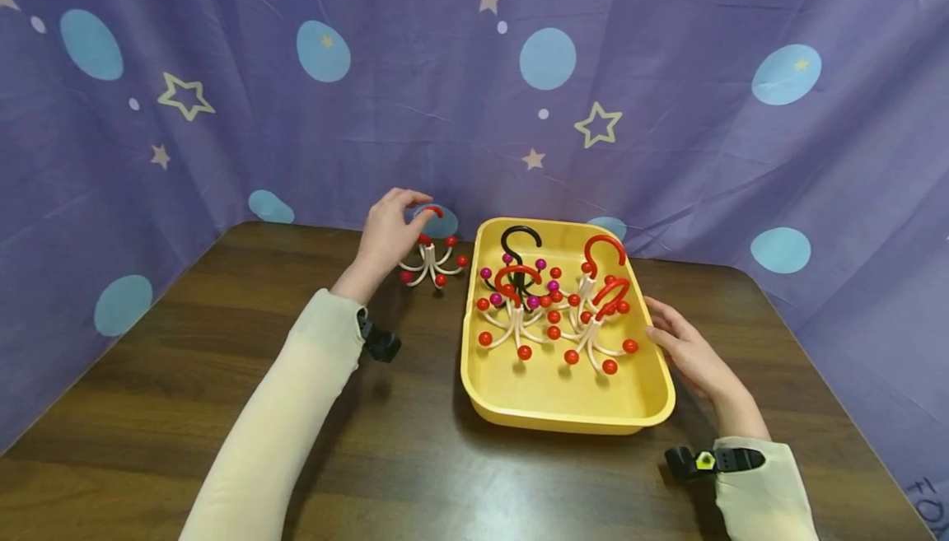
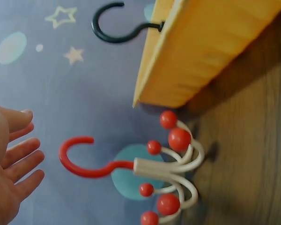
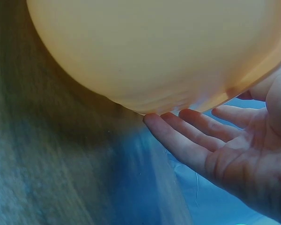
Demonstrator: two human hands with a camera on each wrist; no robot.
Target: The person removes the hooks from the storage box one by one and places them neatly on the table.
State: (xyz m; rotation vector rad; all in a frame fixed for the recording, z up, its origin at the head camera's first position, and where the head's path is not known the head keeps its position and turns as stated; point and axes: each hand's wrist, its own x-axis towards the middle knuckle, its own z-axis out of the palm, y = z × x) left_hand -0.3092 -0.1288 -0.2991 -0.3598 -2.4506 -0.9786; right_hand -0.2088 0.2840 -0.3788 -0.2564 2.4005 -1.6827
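A hanger [image 1: 430,261] with a red hook, a white stem and several curved white arms tipped with red balls stands on the table, left of the yellow tray [image 1: 556,423]. My left hand [image 1: 390,224] hovers by its red hook [image 2: 79,171]; in the left wrist view a gap shows between the loosely spread fingers and the hook. On the tray's right side, my right hand [image 1: 689,356] touches the outer wall with straight fingertips [image 3: 154,123], its thumb up at the rim. Inside the tray stand several hangers like it, including a black one [image 1: 521,236] with purple balls.
The brown wooden table [image 1: 393,475] spreads around the tray. Behind it hangs a purple curtain [image 1: 445,113] with stars and blue ovals. Black wrist straps with small devices [image 1: 380,342] sit on both sleeves.
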